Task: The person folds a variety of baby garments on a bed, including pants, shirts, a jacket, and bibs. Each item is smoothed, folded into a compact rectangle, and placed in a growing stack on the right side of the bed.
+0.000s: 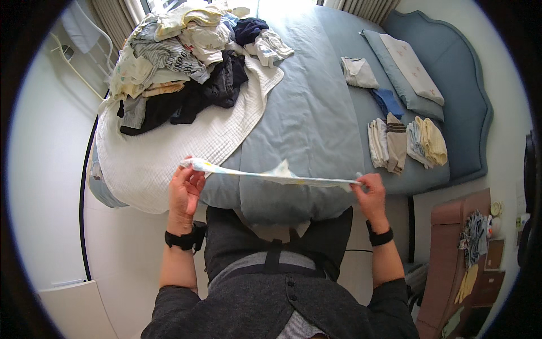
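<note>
My left hand (186, 186) pinches one end of a thin white cloth (275, 174) with pale blue and yellow marks. At its other end, my right hand (370, 188) grips the cloth between thumb and fingers. It is stretched nearly straight between both hands, above the near edge of a bed, and I see it almost edge-on. What kind of garment or cloth it is, I cannot tell. Beneath it lies the grey-blue bedspread (300, 110), with a white quilted blanket (211, 135) under the left part.
A heap of loose clothes (182, 55) covers the far left of the bed. Folded clothes (387, 142) stand in rows at the right, near a folded blue cloth (387, 101), a pillow (410, 68) and the padded headboard (449, 84). A brown cabinet (453, 237) stands at lower right.
</note>
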Demonstrator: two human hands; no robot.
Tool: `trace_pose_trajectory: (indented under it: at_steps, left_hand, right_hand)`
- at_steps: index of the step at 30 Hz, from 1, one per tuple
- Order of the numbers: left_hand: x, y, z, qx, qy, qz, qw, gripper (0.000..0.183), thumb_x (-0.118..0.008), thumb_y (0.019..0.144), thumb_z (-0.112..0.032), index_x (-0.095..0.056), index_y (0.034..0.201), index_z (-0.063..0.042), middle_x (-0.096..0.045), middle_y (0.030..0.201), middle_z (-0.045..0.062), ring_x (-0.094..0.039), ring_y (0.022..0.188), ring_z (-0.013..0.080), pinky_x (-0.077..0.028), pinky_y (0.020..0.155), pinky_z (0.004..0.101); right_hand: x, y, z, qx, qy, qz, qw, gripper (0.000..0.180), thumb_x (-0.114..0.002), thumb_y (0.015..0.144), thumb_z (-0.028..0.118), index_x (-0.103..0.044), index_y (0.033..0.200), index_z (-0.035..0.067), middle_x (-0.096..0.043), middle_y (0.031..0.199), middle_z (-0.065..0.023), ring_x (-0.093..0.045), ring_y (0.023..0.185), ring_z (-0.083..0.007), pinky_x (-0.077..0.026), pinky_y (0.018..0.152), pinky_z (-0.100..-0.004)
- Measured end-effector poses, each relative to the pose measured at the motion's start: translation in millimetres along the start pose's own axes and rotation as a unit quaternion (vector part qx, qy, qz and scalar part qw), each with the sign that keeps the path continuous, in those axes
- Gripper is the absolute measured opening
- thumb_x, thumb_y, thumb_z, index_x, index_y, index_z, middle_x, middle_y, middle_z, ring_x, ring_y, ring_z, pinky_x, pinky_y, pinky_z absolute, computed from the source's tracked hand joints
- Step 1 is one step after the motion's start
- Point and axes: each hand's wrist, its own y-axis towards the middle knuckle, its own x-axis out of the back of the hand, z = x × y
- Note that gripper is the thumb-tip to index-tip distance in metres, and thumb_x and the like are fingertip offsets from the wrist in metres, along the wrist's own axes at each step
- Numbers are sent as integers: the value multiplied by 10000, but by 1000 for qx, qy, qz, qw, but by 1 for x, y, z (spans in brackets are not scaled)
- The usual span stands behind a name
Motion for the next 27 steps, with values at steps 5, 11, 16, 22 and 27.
trace_pose_trajectory:
  at_steps: [5, 11, 16, 22, 27]
  left_hand:
    - [-23, 3, -26, -24, -15, 44, 999, 394, -505, 907, -100, -500, 1301, -108, -619, 932, 31, -616, 790, 111, -538, 688, 232]
    - [-53, 26, -23, 82, -153, 35, 984, 223, -578, 843, 2, -519, 1059, 1, -602, 933, 140, -625, 852, 223, -560, 773, 282]
    - [-69, 29, -32, -57, -176, 182, 966, 132, -572, 848, -33, -584, 979, -39, -620, 989, 132, -612, 919, 238, -520, 838, 329]
    - [-27, 29, -15, -60, 144, 68, 985, 101, -538, 833, -9, -609, 903, -22, -646, 867, 104, -637, 769, 200, -539, 725, 309]
    - [19, 34, 19, -25, 330, 2, 943, 103, -573, 796, -22, -627, 883, -13, -654, 827, 63, -638, 690, 140, -503, 632, 229]
  right_hand:
    - [44, 14, 2, -223, 377, 22, 899, 113, -663, 866, 160, -630, 839, 55, -644, 825, -18, -601, 710, -108, -465, 636, -246]
    - [28, 41, 9, -335, 484, -36, 807, 119, -631, 896, 142, -622, 976, 55, -651, 864, -9, -604, 755, -78, -477, 636, -231]
    - [32, 53, 13, -158, 550, -170, 802, 116, -618, 863, 3, -622, 969, 52, -630, 948, -23, -591, 801, -101, -481, 667, -248]
    - [12, 10, -16, -99, 329, -48, 938, 149, -639, 771, -85, -628, 861, 32, -583, 1016, -55, -576, 865, -100, -490, 714, -238]
    - [-32, -43, -56, -248, 327, 11, 912, 103, -655, 761, -67, -635, 815, 18, -593, 1065, -68, -594, 837, -100, -499, 696, -244]
